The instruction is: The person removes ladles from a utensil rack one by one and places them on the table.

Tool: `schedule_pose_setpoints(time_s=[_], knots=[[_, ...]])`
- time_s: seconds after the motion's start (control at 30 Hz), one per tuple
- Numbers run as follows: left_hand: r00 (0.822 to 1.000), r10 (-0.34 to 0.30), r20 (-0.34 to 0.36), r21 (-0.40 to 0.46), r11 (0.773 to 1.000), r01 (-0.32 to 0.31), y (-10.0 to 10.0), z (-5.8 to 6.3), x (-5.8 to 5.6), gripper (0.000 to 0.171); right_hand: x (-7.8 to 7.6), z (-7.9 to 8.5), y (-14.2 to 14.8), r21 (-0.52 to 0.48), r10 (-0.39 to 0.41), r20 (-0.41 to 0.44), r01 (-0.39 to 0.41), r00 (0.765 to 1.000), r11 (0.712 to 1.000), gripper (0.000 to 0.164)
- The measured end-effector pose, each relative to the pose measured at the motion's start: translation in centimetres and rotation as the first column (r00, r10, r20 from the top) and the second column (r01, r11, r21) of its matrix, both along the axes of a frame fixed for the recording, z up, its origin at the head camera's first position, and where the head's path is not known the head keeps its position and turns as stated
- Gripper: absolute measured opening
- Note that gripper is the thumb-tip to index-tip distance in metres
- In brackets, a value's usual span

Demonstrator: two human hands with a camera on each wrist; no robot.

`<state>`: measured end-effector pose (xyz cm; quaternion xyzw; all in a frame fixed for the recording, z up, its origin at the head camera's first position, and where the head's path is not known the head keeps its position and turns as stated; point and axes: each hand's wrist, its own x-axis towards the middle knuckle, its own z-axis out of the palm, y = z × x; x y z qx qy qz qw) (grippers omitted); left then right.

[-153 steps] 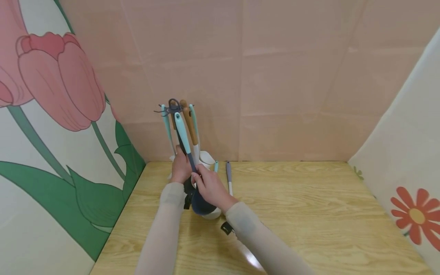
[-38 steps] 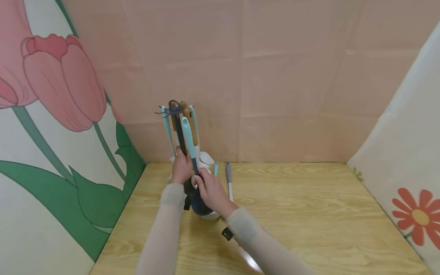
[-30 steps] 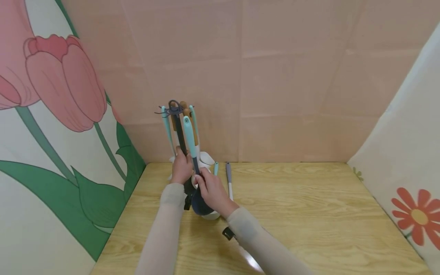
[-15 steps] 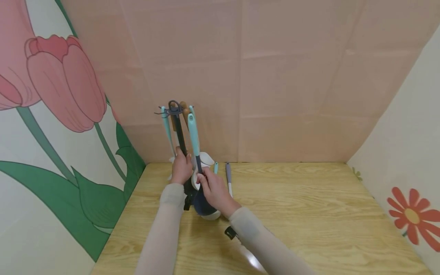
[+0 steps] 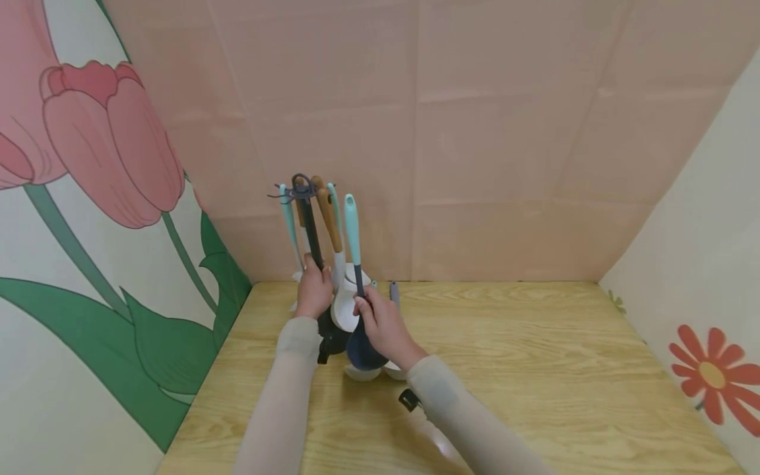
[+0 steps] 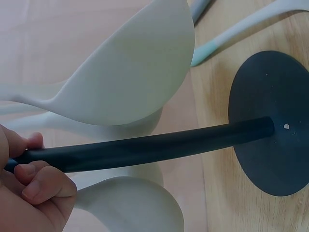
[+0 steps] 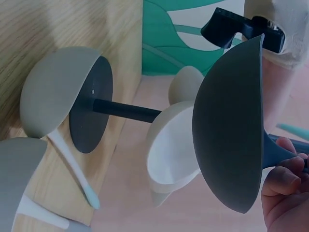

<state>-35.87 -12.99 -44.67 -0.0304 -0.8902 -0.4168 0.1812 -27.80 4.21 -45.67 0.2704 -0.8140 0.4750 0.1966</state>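
Note:
My left hand point(image 5: 313, 290) grips the black pole point(image 5: 311, 232) of a utensil stand, below its ring of hooks. The stand's round dark base point(image 6: 270, 164) shows in the left wrist view. My right hand point(image 5: 388, 330) pinches the neck of a dark blue ladle point(image 5: 365, 349) with a turquoise handle point(image 5: 351, 227), bowl downward. The ladle is upright, just right of the stand and apart from its hooks. A white ladle point(image 5: 344, 309) with a brown handle hangs on the stand, among other utensils with turquoise and brown handles.
Two pale ladles lie on the wooden table point(image 5: 534, 369): one with a turquoise-tipped handle point(image 7: 58, 89), beside the stand's base, and one with a grey-purple handle point(image 7: 19, 169) to its right. A pink-beige wall point(image 5: 505, 165) stands behind; flower-printed sheets flank both sides.
The dark blue ladle, in my right hand, has moved right, away from the stand's hooks, uncovering the white ladle behind it. My left hand stays on the pole.

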Motion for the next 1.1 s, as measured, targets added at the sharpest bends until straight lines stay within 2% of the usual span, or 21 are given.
schedule_pose_setpoints(time_s=[0.13,0.43,0.73,1.1], knots=[[1.000,-0.018,0.020,-0.003,1.000,0.018,-0.1,-0.1,-0.1,0.037,-0.2,-0.4,0.5,-0.018,-0.008,-0.001,0.008,1.000,1.000,0.015],[0.999,-0.008,-0.037,-0.012,1.000,0.008,0.0,0.1,-0.2,0.037,-0.7,-1.0,1.7,-0.025,-0.043,-0.007,0.042,0.999,0.999,0.017],[1.000,-0.012,-0.022,-0.013,1.000,0.011,0.1,0.0,0.0,0.042,-0.9,-2.0,3.0,-0.027,-0.095,0.050,0.096,0.994,0.995,0.015],[0.999,0.005,-0.041,-0.028,1.000,-0.007,0.1,-0.2,0.3,0.043,-1.2,-2.9,4.4,-0.007,-0.155,0.108,0.156,0.982,0.988,0.015]])
